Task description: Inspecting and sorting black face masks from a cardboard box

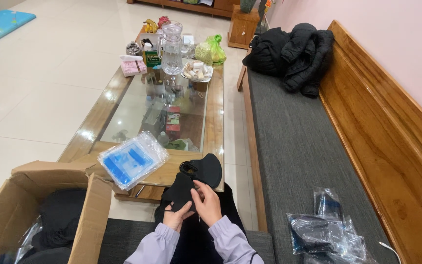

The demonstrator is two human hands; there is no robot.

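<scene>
Here, both hands (194,208) on black mask (179,190) — clear blue-printed packet (132,159) just left

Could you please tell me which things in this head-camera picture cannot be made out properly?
- Black cloth piece: both hands, left and right, cover its lower part.
- Cardboard box: the bottom edge cuts it off; the dark contents are in shadow.
- Plastic bags on the bench cushion: crumpled, cut off by the bottom edge.
- Things under the glass tabletop: blurred by reflections.
- Small dish beside the pitcher: contents too small to tell.
</scene>
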